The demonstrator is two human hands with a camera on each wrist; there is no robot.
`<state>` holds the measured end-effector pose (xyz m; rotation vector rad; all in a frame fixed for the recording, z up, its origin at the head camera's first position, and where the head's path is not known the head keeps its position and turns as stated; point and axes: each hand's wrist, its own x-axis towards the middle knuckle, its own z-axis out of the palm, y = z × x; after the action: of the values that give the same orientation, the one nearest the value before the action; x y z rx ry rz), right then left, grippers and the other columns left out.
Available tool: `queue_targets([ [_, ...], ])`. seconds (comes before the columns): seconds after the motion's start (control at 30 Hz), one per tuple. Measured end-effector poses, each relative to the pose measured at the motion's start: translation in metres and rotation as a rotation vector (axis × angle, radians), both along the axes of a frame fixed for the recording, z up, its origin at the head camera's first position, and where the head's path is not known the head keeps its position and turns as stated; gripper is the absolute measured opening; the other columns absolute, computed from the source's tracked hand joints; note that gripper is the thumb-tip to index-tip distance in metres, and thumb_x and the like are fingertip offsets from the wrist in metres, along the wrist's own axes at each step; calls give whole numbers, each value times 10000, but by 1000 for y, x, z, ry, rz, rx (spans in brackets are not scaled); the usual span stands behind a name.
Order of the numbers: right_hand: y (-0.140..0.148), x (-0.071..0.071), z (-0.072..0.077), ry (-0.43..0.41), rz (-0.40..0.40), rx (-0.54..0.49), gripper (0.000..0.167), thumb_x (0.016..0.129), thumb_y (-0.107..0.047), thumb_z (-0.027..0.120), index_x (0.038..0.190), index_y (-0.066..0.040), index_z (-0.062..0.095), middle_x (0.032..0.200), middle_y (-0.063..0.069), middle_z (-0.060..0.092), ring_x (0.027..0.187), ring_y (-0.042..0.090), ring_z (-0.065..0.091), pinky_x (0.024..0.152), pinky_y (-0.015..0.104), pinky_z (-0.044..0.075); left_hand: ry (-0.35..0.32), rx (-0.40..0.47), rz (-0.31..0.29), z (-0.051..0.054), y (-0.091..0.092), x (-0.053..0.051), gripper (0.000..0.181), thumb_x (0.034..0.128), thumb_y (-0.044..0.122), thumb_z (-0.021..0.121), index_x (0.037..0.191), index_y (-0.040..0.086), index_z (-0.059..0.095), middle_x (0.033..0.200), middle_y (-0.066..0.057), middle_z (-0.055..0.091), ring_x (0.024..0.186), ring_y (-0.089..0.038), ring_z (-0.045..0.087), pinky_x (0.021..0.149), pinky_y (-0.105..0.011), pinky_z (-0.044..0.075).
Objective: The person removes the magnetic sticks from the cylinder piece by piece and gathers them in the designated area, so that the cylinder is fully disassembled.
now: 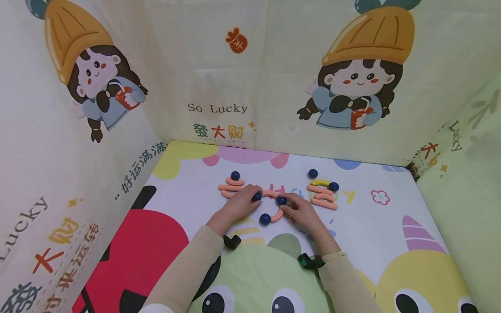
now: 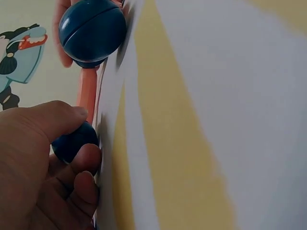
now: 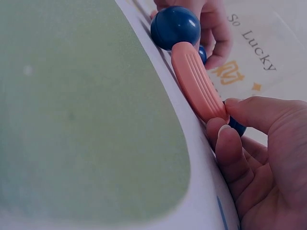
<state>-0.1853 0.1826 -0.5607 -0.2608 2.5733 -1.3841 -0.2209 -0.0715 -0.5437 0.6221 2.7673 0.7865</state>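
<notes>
My left hand (image 1: pixel 242 202) pinches a dark blue ball (image 2: pixel 76 143) between thumb and fingers. From that ball an orange rod (image 1: pixel 269 193) runs right to a second blue ball (image 1: pixel 281 201) beside my right hand (image 1: pixel 300 211). The right thumb and fingers pinch the upper end of a grooved, curved orange rod (image 3: pixel 197 81), where it meets that second ball. At this rod's lower end sits a third blue ball (image 3: pixel 175 28), apart from both hands. The joined pieces lie on the patterned tabletop, forming an open curve.
Left of the hands lie several orange rods (image 1: pixel 231 188) with a blue ball (image 1: pixel 235 175). On the right are more orange rods (image 1: pixel 324 203), a yellow curved rod (image 1: pixel 321 182) and two blue balls (image 1: pixel 312 173). Printed cloth (image 1: pixel 282 143) hangs around the table.
</notes>
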Motion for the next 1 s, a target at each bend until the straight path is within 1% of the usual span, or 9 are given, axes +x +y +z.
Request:
queue_targets([
  [0.2, 1, 0, -1, 8, 5, -25, 372, 957, -396, 641, 1315, -456, 561, 762, 49, 605, 604, 237, 581, 597, 354, 511, 22, 11, -18, 0, 1, 0, 283, 1008, 281, 557, 1284, 233, 602, 1275, 37, 595, 1210, -138, 551, 1030, -358, 479],
  [0.4, 1, -1, -3, 11, 2, -13, 381, 956, -403, 641, 1323, -455, 551, 787, 33, 613, 606, 242, 587, 600, 370, 512, 24, 3, -38, -1, 0, 0, 310, 1012, 281, 549, 1312, 234, 614, 1269, 36, 596, 1176, -144, 574, 1011, -351, 491],
  [0.57, 1, -2, -3, 12, 16, -6, 386, 958, -413, 635, 1334, -436, 547, 792, 35, 610, 613, 241, 587, 608, 368, 508, 26, 2, -68, 0, -2, -1, 300, 1014, 268, 545, 1297, 235, 641, 1247, 31, 595, 1133, -145, 588, 988, -351, 502],
  [0.73, 1, -2, -3, 11, 15, -2, 381, 959, -415, 631, 1329, -446, 544, 785, 33, 608, 613, 238, 585, 609, 363, 507, 23, 5, -85, 2, -5, 0, 311, 1011, 252, 541, 1303, 239, 646, 1249, 31, 596, 1136, -141, 591, 991, -344, 505],
  [1.0, 0, -2, -4, 2, 2, -3, 382, 953, -409, 643, 1316, -472, 544, 760, 43, 600, 601, 247, 580, 609, 367, 498, 48, -19, -120, 2, -7, 1, 326, 1019, 256, 522, 1326, 249, 632, 1261, 26, 598, 1152, -135, 587, 993, -329, 499],
])
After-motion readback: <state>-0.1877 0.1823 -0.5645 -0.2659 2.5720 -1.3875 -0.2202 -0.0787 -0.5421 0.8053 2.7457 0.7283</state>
